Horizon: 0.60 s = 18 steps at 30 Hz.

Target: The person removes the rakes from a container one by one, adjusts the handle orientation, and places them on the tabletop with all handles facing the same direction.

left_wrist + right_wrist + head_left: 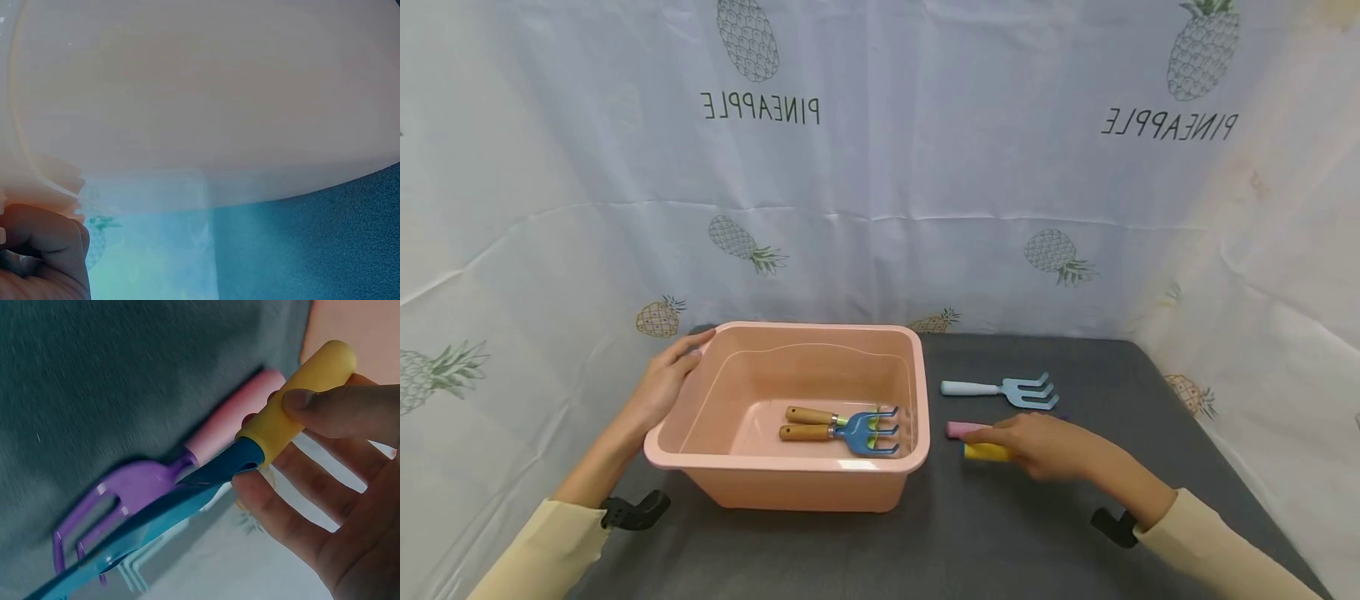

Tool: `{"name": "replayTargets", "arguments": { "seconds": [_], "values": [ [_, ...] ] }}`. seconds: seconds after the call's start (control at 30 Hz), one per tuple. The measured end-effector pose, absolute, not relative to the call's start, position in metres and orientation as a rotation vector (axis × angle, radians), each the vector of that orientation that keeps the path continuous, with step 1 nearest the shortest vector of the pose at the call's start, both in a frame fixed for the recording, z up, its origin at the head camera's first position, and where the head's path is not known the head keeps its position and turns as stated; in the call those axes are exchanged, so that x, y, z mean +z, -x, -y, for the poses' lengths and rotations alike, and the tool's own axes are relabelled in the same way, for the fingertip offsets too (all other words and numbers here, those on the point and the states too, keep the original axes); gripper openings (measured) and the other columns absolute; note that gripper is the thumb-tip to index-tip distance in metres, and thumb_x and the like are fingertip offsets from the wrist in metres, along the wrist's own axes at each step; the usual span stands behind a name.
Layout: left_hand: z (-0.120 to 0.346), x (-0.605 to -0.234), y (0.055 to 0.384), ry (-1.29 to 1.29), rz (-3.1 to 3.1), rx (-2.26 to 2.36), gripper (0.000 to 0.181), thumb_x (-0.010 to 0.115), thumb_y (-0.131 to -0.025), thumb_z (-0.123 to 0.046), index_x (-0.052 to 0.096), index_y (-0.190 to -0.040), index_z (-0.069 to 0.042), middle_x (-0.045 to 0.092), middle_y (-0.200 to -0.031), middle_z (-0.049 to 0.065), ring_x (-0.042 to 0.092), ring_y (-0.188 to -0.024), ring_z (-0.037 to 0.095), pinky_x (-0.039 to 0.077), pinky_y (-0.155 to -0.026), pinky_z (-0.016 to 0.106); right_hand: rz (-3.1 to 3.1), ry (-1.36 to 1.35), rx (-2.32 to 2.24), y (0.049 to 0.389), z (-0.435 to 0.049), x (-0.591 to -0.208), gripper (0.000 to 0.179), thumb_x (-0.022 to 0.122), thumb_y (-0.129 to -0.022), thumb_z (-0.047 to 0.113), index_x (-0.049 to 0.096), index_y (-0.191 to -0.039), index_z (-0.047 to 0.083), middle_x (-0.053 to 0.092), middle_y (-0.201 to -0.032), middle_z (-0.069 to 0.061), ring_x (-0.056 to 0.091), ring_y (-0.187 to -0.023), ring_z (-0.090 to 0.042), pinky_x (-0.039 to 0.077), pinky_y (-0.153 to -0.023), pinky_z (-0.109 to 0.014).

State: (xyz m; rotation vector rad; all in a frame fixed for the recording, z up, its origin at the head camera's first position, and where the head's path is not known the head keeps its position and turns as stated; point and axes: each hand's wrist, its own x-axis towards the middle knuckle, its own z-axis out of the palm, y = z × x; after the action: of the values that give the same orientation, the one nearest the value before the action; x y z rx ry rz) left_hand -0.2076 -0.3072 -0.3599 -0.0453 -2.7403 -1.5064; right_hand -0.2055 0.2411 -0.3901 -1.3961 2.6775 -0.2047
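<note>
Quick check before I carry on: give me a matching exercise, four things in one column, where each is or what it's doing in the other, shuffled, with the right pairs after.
Things
1. Left hand
2. Right hand
3. Pale blue fork
4. Blue fork with a wooden handle

Places and states
A. Lying inside the pink tub
B. Holding a yellow handle
C. Gripping the tub's rim
D. Lying on the dark tabletop, right of the tub in the head view

Right pairs: 1-C, 2-B, 3-D, 4-A
</note>
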Motion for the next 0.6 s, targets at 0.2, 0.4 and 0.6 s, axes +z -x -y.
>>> {"name": "replayTargets", "arguments": {
  "seconds": [0.2,0.4,0.6],
  "values": [
    [0.307,-0.360,0.205,0.044,2.739,-1.497,0.055,0.027,-0.114,-0.038,0.030,-0.165,-0.017,0.032,-0.165,0.027,0.059,-0.118,0.014,0.052,-0.080,0.017,-2.617,1.364,-0.240,0.200,-0.235,-0.407,0.068,0.069,-0.086,-0.010,0.061,-0.146,0.022,0.067,-0.142,0.000,0.063,-0.082,-0.007,0.051,-0.065,-0.022],
    [0.308,-0.360,0.207,0.050,2.730,-1.509,0.055,0.028,-0.114,-0.037,0.030,-0.165,-0.016,0.031,-0.165,0.027,0.053,-0.101,-0.009,0.052,-0.080,0.016,-2.608,1.376,-0.162,0.195,-0.231,-0.419,0.068,0.070,-0.086,-0.009,0.061,-0.145,0.025,0.072,-0.131,0.005,0.063,-0.087,-0.002,0.059,-0.077,-0.029],
    [0.309,-0.360,0.209,0.052,2.725,-1.504,0.055,0.028,-0.114,-0.036,0.030,-0.164,-0.015,0.033,-0.164,0.028,0.055,-0.102,-0.008,0.052,-0.079,0.015,-2.643,1.433,-0.142,0.192,-0.231,-0.424,0.064,0.067,-0.089,-0.007,0.060,-0.145,0.024,0.076,-0.119,0.003,0.067,-0.090,-0.005,0.059,-0.077,-0.030]
  ]
}}
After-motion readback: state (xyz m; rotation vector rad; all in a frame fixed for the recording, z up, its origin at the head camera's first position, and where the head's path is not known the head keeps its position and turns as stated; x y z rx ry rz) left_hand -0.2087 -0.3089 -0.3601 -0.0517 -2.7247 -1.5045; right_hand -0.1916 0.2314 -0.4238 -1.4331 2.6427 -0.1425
